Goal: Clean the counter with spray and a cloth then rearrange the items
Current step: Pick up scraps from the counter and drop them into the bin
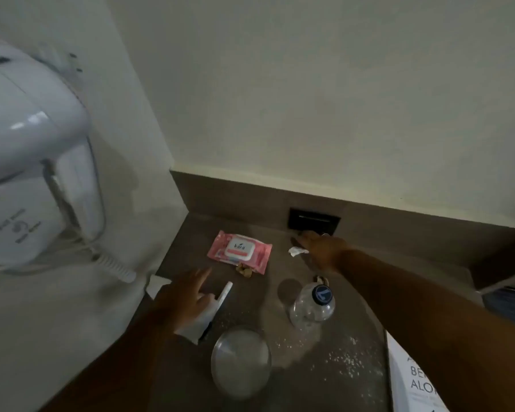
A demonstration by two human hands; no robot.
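My left hand (185, 298) grips a small white spray bottle (213, 310) low over the brown counter (280, 263), with the bottle's nozzle pointing toward the back. My right hand (321, 248) reaches to the back of the counter with its fingers stretched out, its fingertips at a small crumpled white cloth or tissue (296, 251). I cannot tell whether the fingers touch it. White crumbs (339, 361) are scattered over the near part of the counter.
A pink wet-wipes pack (240, 251) lies at the back left with a brown crumpled scrap (244, 270) beside it. A clear bottle with a dark cap (312, 304) stands mid-counter, a round steel bowl (241, 361) near me. A black socket (314, 223), a printed white sheet (414, 379) and a wall hair dryer (27, 159) surround them.
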